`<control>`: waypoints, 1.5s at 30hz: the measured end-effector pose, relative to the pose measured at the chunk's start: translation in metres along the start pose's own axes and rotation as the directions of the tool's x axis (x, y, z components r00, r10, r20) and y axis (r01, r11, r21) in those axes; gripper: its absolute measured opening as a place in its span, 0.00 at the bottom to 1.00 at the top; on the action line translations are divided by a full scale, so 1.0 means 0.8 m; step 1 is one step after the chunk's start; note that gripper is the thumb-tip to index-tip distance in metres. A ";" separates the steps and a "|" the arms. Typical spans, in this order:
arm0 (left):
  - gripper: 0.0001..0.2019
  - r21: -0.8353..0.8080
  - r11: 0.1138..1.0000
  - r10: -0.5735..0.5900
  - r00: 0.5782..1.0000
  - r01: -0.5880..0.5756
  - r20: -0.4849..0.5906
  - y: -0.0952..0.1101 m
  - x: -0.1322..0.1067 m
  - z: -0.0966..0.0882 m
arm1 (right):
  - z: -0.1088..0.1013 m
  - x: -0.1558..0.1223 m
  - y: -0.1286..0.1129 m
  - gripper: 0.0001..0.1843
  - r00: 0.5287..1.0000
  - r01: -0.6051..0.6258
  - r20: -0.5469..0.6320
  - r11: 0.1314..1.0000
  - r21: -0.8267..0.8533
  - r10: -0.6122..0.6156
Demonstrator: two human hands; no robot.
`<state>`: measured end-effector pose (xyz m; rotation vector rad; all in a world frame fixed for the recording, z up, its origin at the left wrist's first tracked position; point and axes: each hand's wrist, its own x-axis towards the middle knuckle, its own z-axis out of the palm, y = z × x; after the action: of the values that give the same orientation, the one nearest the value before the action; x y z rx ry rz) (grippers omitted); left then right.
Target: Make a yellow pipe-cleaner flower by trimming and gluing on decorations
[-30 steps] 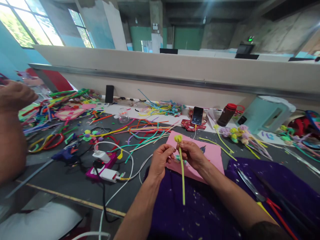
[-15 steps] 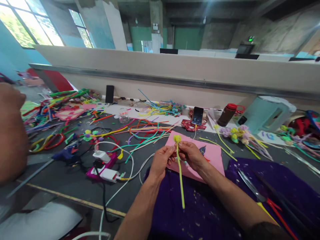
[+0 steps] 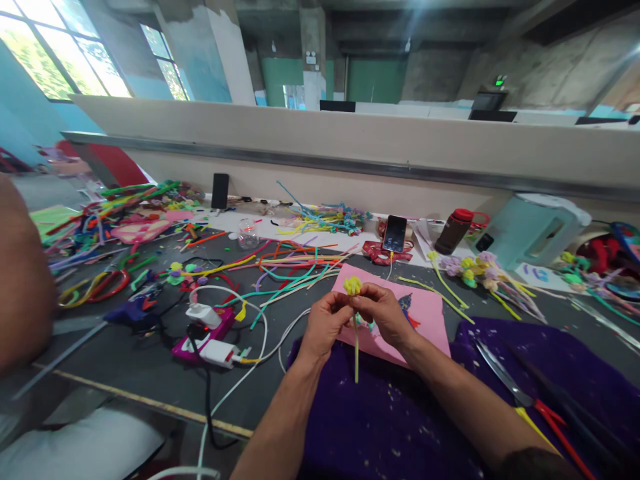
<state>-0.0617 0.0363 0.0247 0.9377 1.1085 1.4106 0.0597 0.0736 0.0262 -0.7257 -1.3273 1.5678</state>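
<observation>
A yellow pipe-cleaner flower (image 3: 353, 286) stands up between my hands, its straight yellow-green stem (image 3: 357, 357) hanging below my fingers. My left hand (image 3: 327, 322) pinches it from the left, just under the bloom. From the right, the thumb and fingers of my right hand (image 3: 381, 308) close on the same spot, so the exact grip is partly hidden. Beneath my hands lies a pink sheet (image 3: 429, 313) with a small dark blue and orange piece (image 3: 407, 308) on it. Purple cloth (image 3: 380, 420) covers my lap.
Scissors (image 3: 520, 393) with red handles lie on the purple cloth at right. Left of my hands sit a purple power strip (image 3: 200, 337) with cables and a glue gun (image 3: 131, 312). Loose pipe cleaners (image 3: 295, 267), a phone (image 3: 395, 233) and a kettle (image 3: 535, 230) stand behind. Another person's arm (image 3: 25, 280) shows at left.
My fingers have closed in tighter under the bloom. The stem now hangs shorter and straighter below my hands. The other person's arm at left has dropped lower.
</observation>
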 end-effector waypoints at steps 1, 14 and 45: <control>0.06 0.001 1.000 0.005 1.000 -0.005 0.001 0.000 0.000 0.000 | 0.000 0.000 0.000 0.06 1.000 0.010 -0.001 1.000 -0.005 -0.010; 0.07 -0.125 0.992 0.031 1.000 -0.030 0.003 0.000 0.002 -0.007 | -0.011 0.003 -0.011 0.07 0.994 0.080 0.082 0.996 -0.029 -0.077; 0.11 -0.114 0.993 0.024 0.999 -0.029 -0.048 -0.001 0.005 -0.008 | -0.017 0.010 -0.005 0.13 0.968 -0.179 0.212 0.958 0.222 0.132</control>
<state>-0.0682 0.0397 0.0218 0.8441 1.0407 1.5078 0.0693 0.0867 0.0275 -0.5474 -1.2124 1.9297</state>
